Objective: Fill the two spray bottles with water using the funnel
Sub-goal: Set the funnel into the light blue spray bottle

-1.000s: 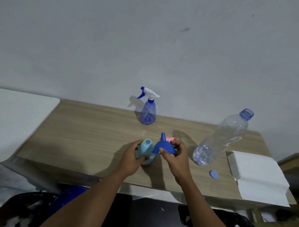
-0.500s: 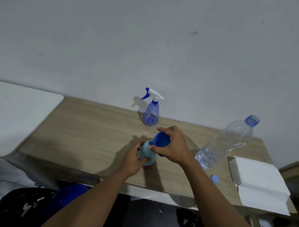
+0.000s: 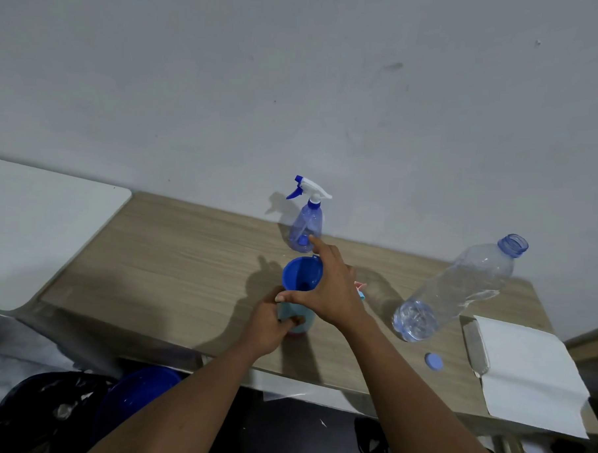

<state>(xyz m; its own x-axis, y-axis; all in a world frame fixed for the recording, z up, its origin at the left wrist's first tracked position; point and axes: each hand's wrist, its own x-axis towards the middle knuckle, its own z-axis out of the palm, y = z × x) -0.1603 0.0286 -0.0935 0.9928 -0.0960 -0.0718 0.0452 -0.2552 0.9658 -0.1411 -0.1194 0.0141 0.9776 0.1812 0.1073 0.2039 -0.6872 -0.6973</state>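
Your left grip (image 3: 273, 322) wraps the pale blue bottle (image 3: 304, 317) at the desk's (image 3: 186, 255) near edge. The funnel (image 3: 299, 272) sits in its mouth, your right grip (image 3: 332, 289) spread wide against its rim. Beyond stands the other spray bottle (image 3: 306, 230), by the wall (image 3: 296, 89).
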